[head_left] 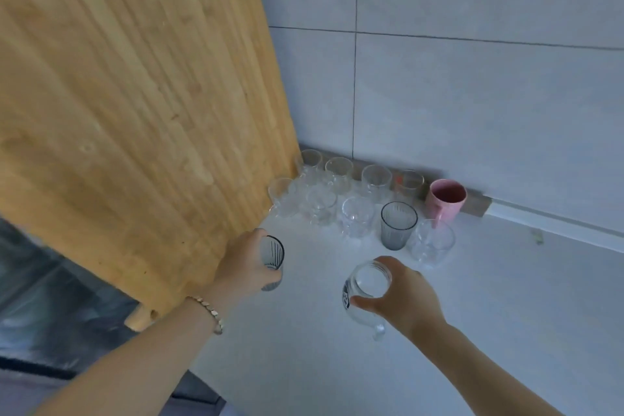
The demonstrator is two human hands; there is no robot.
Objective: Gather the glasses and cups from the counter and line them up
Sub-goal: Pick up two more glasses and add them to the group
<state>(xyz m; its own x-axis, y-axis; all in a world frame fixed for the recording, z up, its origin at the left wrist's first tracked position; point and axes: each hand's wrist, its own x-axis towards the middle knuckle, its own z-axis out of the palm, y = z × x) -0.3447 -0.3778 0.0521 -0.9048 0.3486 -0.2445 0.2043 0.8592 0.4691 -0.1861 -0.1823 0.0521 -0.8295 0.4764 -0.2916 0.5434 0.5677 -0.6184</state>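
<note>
Fingers: L hand (244,263) grips grey glass (273,260); R hand (401,294) grips clear mug (366,290), label unreadable.

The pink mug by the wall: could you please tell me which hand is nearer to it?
Right. The right hand, holding a clear mug, is just in front of the pink mug; the left hand, holding a grey glass, is farther left.

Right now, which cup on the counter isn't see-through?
The pink cup, at the right end of the back row by the wall. All the others are clear or smoky glass.
</note>
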